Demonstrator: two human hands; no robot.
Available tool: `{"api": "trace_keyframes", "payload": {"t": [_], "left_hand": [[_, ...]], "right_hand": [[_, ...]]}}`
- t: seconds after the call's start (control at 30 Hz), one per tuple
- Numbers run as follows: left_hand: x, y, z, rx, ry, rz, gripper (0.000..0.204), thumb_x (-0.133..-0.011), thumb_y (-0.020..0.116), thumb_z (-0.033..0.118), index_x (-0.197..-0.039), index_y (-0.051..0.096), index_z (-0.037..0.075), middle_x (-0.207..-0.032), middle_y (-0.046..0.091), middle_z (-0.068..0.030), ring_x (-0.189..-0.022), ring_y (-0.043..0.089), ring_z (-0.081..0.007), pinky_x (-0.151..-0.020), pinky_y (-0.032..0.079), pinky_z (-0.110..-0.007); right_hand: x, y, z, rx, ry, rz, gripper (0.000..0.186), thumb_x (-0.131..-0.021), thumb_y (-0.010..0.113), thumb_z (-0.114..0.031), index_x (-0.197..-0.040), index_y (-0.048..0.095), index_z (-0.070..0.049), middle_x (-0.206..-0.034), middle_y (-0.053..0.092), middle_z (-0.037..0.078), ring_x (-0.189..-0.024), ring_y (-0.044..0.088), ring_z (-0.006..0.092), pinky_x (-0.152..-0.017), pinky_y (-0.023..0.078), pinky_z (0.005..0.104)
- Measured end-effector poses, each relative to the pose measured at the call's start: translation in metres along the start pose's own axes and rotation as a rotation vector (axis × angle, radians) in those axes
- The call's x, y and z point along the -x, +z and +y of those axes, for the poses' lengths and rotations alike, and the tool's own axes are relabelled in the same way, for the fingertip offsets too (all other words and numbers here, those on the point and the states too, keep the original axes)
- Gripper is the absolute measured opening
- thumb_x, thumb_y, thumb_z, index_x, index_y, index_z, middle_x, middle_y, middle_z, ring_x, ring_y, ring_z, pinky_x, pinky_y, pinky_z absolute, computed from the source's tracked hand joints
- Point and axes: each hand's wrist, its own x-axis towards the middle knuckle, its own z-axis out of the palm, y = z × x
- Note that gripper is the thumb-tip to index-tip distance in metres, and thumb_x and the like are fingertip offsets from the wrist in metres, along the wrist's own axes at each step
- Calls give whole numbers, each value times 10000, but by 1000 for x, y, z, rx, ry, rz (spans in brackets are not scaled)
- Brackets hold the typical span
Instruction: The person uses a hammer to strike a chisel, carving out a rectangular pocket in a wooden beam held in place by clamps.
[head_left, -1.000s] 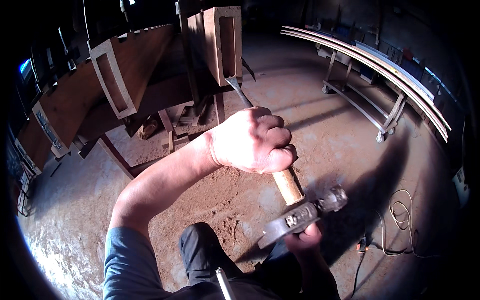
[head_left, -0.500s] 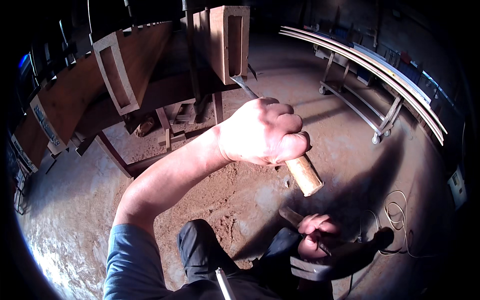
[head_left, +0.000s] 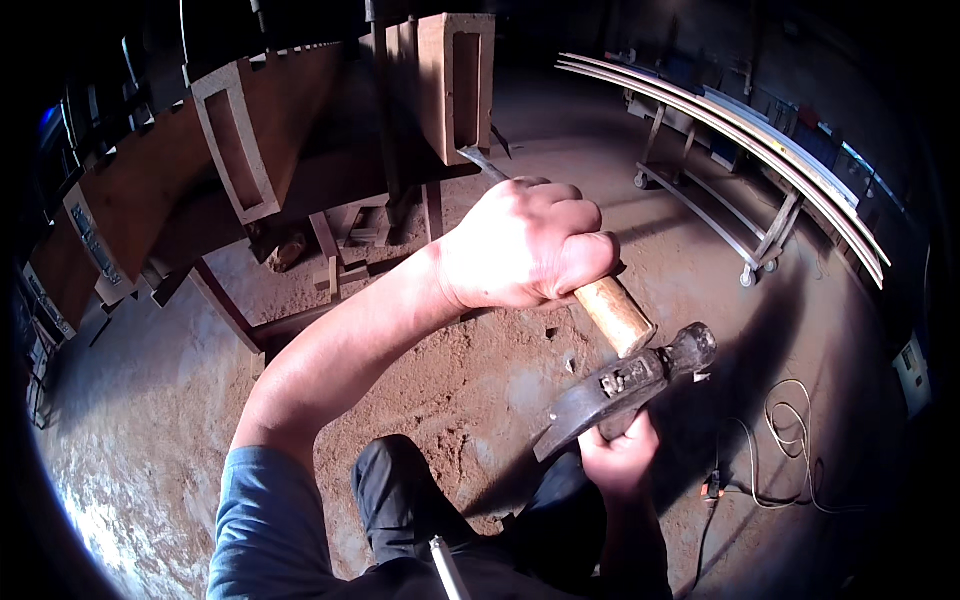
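Below the brown, hollow-ended wooden beam [head_left: 448, 100], the left hand [head_left: 535, 245] clenches a pale wooden-handled steel chisel [head_left: 617, 320], tip at the beam's lower edge; farther off, the right hand [head_left: 622, 455] grips a dark steel hammer [head_left: 628, 385]. Striking square along the handle should serve best. The left fist covers the upper handle; whether the tip bites, I can't quite tell.

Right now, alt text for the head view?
A person's left hand grips a chisel, its tip at the bottom of a wooden beam's recessed end, while the right hand holds a hammer with its head close to the chisel's butt. At upper right, long boards lie on a wheeled cart.
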Motion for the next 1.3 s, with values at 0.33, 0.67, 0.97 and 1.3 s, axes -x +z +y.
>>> {"api": "trace_keyframes", "payload": {"t": [0.33, 0.67, 0.97, 1.3], "left_hand": [[-4, -3, 1, 18, 3, -44, 295, -686, 814, 219, -871, 612, 108, -723, 549, -18, -631, 600, -201, -490, 499, -341], [-25, -22, -22, 384, -277, 160, 245, -805, 819, 215, -934, 658, 83, -812, 687, -40, -746, 707, -146, -684, 615, -294], [-76, -63, -47, 522, -835, 574, 210, -891, 764, 151, -842, 576, 71, -618, 554, -19, -474, 504, -108, -438, 391, -271], [-88, -57, -73, 572, -885, 524, 230, -906, 758, 186, -842, 563, 84, -599, 528, -6, -439, 470, -95, -410, 388, -262]], "right_hand": [[-3, -12, 3, 103, -86, -43, 284, -816, 841, -56, -1048, 686, -2, -919, 759, 139, -846, 755, 205, -730, 584, 327], [28, -62, 22, -211, 520, -45, 115, -920, 686, -9, -1005, 609, -11, -808, 665, 48, -664, 611, 117, -611, 499, 295], [11, -66, 29, -315, 623, -210, 104, -958, 601, -38, -1025, 521, -32, -708, 558, 47, -486, 548, 136, -443, 452, 287], [-28, -78, 15, -211, 601, -198, 181, -961, 709, -96, -1062, 564, -58, -706, 571, -27, -539, 508, 32, -479, 409, 221]]}}
